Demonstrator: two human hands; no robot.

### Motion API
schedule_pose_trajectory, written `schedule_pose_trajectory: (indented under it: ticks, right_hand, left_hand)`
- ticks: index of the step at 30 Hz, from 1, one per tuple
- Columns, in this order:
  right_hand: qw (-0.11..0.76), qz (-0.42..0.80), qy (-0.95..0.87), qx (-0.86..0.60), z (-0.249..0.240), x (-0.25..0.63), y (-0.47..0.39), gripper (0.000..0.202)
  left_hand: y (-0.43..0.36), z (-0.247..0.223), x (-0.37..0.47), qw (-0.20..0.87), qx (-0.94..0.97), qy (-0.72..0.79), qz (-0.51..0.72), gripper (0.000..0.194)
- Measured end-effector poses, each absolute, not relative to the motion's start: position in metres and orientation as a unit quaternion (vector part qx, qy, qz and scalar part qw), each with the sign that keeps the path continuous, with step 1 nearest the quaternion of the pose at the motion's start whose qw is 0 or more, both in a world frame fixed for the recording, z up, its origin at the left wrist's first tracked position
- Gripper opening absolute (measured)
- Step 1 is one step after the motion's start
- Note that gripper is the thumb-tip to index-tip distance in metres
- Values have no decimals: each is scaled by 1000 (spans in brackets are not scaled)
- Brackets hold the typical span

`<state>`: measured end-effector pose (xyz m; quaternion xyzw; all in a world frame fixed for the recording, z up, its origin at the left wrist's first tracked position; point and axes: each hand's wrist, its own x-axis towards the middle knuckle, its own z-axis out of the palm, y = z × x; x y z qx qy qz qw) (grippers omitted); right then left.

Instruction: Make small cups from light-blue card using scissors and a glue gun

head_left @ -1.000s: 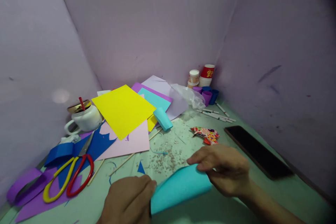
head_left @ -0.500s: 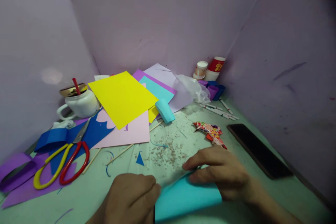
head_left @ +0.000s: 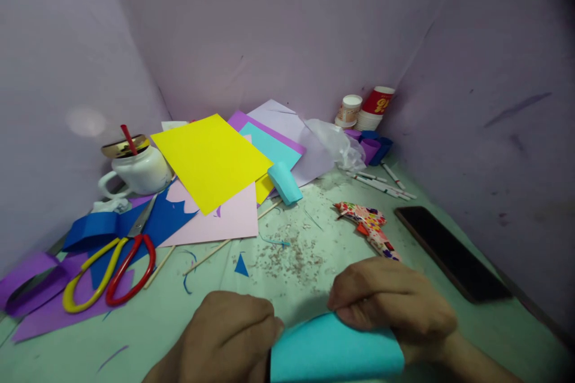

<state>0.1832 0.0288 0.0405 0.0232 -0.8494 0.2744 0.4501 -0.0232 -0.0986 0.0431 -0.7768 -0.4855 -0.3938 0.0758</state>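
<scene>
A light-blue sheet of paper (head_left: 336, 350), curved over along its near side, lies between my two hands at the front of the table. My left hand (head_left: 229, 335) is closed on its left end, thumb and fingers pressed together. With bent fingers, my right hand (head_left: 390, 302) pinches the far edge near the paper's right side. Beyond the right hand lies a glue gun with a flowery pattern (head_left: 366, 224). A small rolled piece of light-blue paper (head_left: 286, 184) rests farther back, beside the yellow sheet (head_left: 213, 161).
Red-and-yellow scissors (head_left: 130, 257) lie at left on blue and purple paper, near a white mug (head_left: 144, 170). A phone (head_left: 451, 254) lies at right. Glue sticks (head_left: 381, 185), a plastic bag (head_left: 335, 143) and paper cups (head_left: 377, 108) stand or lie toward the back corner.
My right hand's fingers have closed from a looser, spread hold into a pinch on the far edge of the light-blue paper. My left hand keeps its hold; the view has shifted slightly.
</scene>
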Motion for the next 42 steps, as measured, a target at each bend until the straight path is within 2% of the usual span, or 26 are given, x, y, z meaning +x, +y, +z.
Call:
schedule_pose_trajectory:
  ticks: [9,19,29,34,38,42]
  right_hand:
    - [456,255,-853,7,44,181,25,22]
    - [436,236,-868,7,47,181,24,22]
    - [412,250,-876,31,49,183,24,24]
    - [419,270,-867,30,49,182,24,20]
    - [395,284,-873,35,49,182,25,18]
    - [396,288,-871,32,47,184,24,18]
  left_hand:
    - [-96,50,-19,20,-777,-491,-393,21]
    - [-96,55,-18,52,-779,-493,-383,25]
    - [-86,46,-21,106,-769,-444,-448,25]
    - [-93,50,-20,68,-757,-502,-411,17]
    - [-95,55,-19,44,-767,-500,-400,19]
    - [-96,52,-17,64,-756,-504,-412,20]
